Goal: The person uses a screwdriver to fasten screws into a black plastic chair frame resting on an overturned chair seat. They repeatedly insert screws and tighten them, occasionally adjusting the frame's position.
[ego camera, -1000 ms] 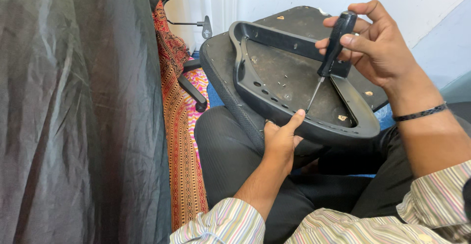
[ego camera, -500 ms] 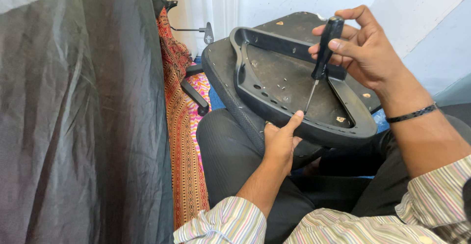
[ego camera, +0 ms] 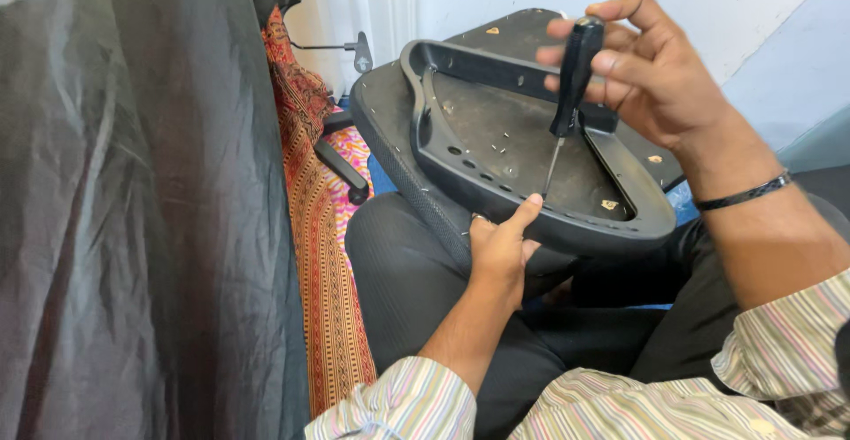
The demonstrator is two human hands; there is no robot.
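Presently: one chair seat [ego camera: 416, 152], black, underside up, resting tilted across the person's lap. One black plastic frame [ego camera: 531, 205] lies on that underside, with holes along its rim.

Hands, two. Right hand [ego camera: 655, 73] is closed around the black handle of one screwdriver [ego camera: 571, 81], held upright; the thin shaft runs down to the frame's near rim, tip just beside the left thumb. Left hand [ego camera: 500, 245] grips the seat's near edge, thumb raised onto the frame rim.

Step, as judged: working a screw at the near rim. The next move likely calls for the tip seated square and the seat held steady.

Other items: one dark wristband [ego camera: 744, 194]; one grey cloth [ego camera: 133, 227]; one patterned orange fabric [ego camera: 319, 254]. Small specks on the seat, possibly screws, are too fine to count.
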